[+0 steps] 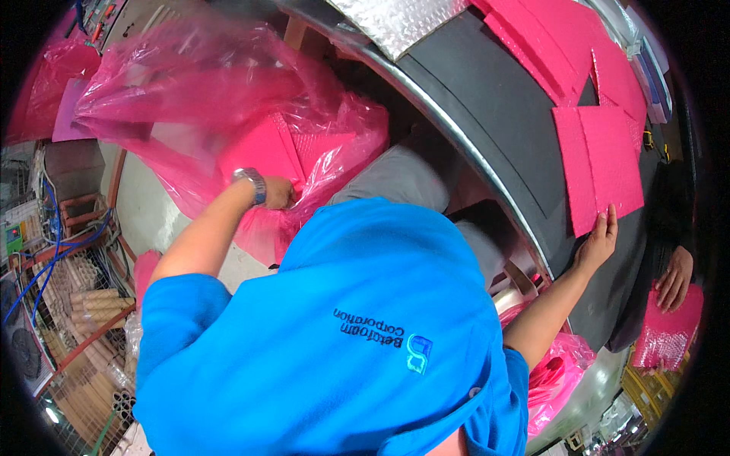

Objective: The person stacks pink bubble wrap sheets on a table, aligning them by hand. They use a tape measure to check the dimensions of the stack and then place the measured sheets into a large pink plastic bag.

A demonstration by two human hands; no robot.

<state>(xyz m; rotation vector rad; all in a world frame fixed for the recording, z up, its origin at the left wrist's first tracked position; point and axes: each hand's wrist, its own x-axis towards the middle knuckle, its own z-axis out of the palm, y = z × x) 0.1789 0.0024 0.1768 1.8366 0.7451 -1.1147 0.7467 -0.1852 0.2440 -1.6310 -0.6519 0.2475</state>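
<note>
My left hand (280, 193), with a metal watch at the wrist, is at a large clear pink plastic bag (205, 76) on the left. Its fingers are curled at the lower corner of several pink bubble-wrap pouches (262, 148) inside the bag; the fingertips are partly hidden. On the right, my right hand (597, 245) grips the near edge of a flat pink bubble-wrap pouch (601, 163) on the dark tabletop (487, 114). Two fingers lie over the pouch, and the thumb is out of sight.
More pink pouches (544, 45) overlap at the table's far end, near a silvery bubble sheet (399, 23). At right, another person's hand (674, 280) holds a pink pouch (669, 327). A filled pink bag (559, 376) sits below the table's metal edge (487, 171). Cardboard tubes (95, 308) are stacked at left.
</note>
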